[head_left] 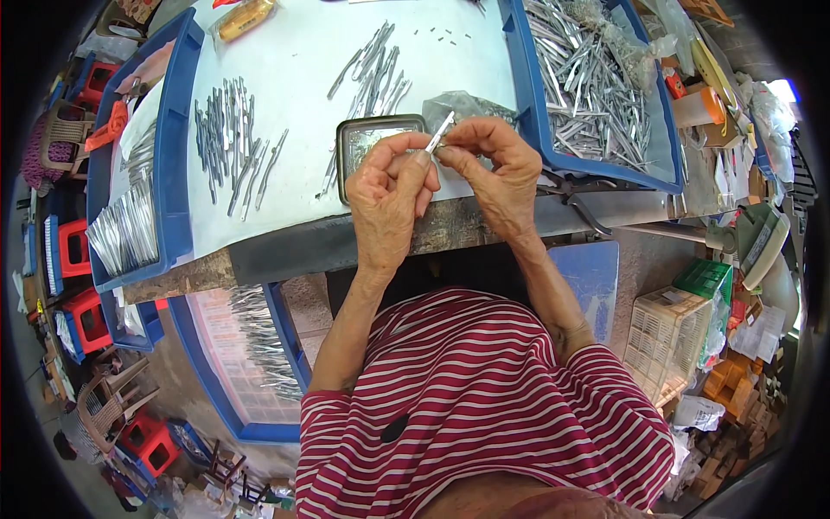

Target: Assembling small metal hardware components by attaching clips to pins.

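Note:
Above the table's near edge, my left hand (pixel 389 186) pinches a slim, silvery metal piece (pixel 441 130) that slants up and to the right. My right hand (pixel 497 169) meets it from the other side, thumb and forefinger pressed together at the piece's edge; anything tiny between those fingertips is hidden. Behind my left hand lies a dark-rimmed shallow tray (pixel 342 147), partly covered by the fingers. A clear plastic bag (pixel 458 104) with small contents rests behind my hands. Similar slim metal pieces (pixel 229 130) lie in rows on the white tabletop to the left, with another loose group (pixel 372 82) farther back.
A blue bin (pixel 596 169) heaped with metal pieces stands at the right; dark-handled pliers (pixel 588 212) lie by it. Another blue bin (pixel 177 147) holds stacked pieces at the left. Several tiny parts (pixel 441 36) lie at the back. Below, a blue tray (pixel 268 431) holds more pieces.

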`<state>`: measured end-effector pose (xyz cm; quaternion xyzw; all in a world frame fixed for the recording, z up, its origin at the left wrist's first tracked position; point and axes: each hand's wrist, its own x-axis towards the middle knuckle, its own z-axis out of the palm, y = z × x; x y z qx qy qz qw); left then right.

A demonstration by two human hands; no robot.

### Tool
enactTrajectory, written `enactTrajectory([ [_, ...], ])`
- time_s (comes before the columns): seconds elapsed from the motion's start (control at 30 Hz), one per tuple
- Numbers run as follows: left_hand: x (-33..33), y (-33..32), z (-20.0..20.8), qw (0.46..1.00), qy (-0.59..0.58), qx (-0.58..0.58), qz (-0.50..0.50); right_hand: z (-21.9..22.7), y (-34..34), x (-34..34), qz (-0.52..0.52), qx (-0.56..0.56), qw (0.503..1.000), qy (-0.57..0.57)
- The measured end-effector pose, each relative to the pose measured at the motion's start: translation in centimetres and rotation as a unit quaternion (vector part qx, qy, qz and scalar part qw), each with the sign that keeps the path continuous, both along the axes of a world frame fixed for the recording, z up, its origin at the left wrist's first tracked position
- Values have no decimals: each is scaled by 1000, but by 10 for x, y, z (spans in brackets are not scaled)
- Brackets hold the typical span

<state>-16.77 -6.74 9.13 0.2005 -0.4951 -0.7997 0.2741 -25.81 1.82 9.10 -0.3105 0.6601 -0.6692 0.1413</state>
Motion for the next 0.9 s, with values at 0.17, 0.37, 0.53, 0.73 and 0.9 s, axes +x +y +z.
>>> enactTrajectory([
  [0.17, 4, -7, 2, 996, 26, 78, -41, 0, 2, -8, 53, -52, 987, -139],
  [0.37, 4, -5, 2, 993, 47, 84, -62, 3, 1, -15, 108, -90, 963, -231],
  [0.53, -2, 10, -3, 967, -49, -228, 103, 6, -4, -12, 89, -85, 965, -230],
  [0.73, -4, 12, -3, 955, -44, -263, 133, 6, -5, -13, 82, -86, 963, -240],
  [0.9, -2, 6, 5, 997, -5, -53, 60, 5, -5, -16, 85, -61, 971, -214],
])
